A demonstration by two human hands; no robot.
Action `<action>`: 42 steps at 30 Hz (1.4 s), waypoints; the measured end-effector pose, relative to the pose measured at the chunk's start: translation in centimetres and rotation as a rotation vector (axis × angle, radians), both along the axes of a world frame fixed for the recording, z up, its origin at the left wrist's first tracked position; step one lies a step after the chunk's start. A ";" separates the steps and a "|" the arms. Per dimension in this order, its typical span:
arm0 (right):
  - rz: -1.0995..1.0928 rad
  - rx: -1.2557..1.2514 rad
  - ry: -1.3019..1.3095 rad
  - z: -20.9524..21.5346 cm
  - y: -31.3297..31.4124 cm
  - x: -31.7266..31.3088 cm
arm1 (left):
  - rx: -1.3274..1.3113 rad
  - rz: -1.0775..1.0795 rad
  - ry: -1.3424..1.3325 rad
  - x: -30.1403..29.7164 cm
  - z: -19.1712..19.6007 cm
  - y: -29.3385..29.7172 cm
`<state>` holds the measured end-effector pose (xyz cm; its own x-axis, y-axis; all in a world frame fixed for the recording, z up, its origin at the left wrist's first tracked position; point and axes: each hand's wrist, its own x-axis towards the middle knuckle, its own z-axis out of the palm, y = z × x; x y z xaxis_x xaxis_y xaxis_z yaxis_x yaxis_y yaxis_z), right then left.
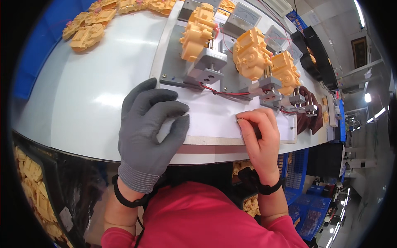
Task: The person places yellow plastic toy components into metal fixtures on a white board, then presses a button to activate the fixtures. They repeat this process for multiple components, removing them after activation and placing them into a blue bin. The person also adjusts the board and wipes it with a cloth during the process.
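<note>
My left hand (151,128), in a grey knitted glove, hovers at the left part of a white sheet (211,124). Its fingers are curled but apart, and nothing shows between them. Bare, my right hand (262,134) pinches thumb and forefinger over the sheet's right side; a tiny dark bit shows at the tips, too small to name. Beyond the hands, orange-yellow plastic gear housings sit on grey metal fixtures: a left one (198,33), a middle one (251,53) and a right one (285,72). Red and black wires (227,93) run along the fixtures' near side.
Several loose housings (87,37) lie at the far left of the white table (82,103). Analogue meters (245,16) stand behind the fixtures. A dark brown glove (308,120) is at the right. Below the table edge are a black bin of housings (37,182) and blue baskets (308,206).
</note>
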<state>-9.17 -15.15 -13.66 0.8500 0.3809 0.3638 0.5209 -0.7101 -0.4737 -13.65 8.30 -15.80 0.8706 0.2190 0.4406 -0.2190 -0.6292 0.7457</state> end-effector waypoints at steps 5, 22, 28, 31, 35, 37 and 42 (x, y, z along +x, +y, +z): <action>-0.043 0.043 -0.019 0.0 0.3 -0.2 | 0.037 0.004 -0.017 0.3 0.4 0.1; -0.024 0.068 -0.103 -0.2 0.3 0.0 | 0.103 0.006 0.023 0.1 0.4 -0.2; -0.020 0.064 -0.136 -0.1 0.4 0.0 | 0.110 0.026 0.015 0.0 0.4 -0.4; -0.011 0.056 -0.166 -0.1 0.3 0.1 | 0.095 0.031 0.019 0.0 0.4 -0.6; -0.014 0.064 -0.174 -0.1 0.2 0.2 | 0.083 0.025 0.036 0.1 0.4 -0.6; -0.011 0.068 -0.174 0.0 0.3 0.2 | 0.083 0.033 0.049 0.0 0.6 -0.6; -0.015 0.057 -0.190 0.2 0.3 0.1 | 0.084 0.036 0.060 -0.1 0.6 -0.6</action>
<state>-9.04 -14.86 -13.44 0.7697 0.3428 0.5386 0.5942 -0.6932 -0.4079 -13.71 7.67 -15.20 0.8883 0.2147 0.4060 -0.1519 -0.6970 0.7008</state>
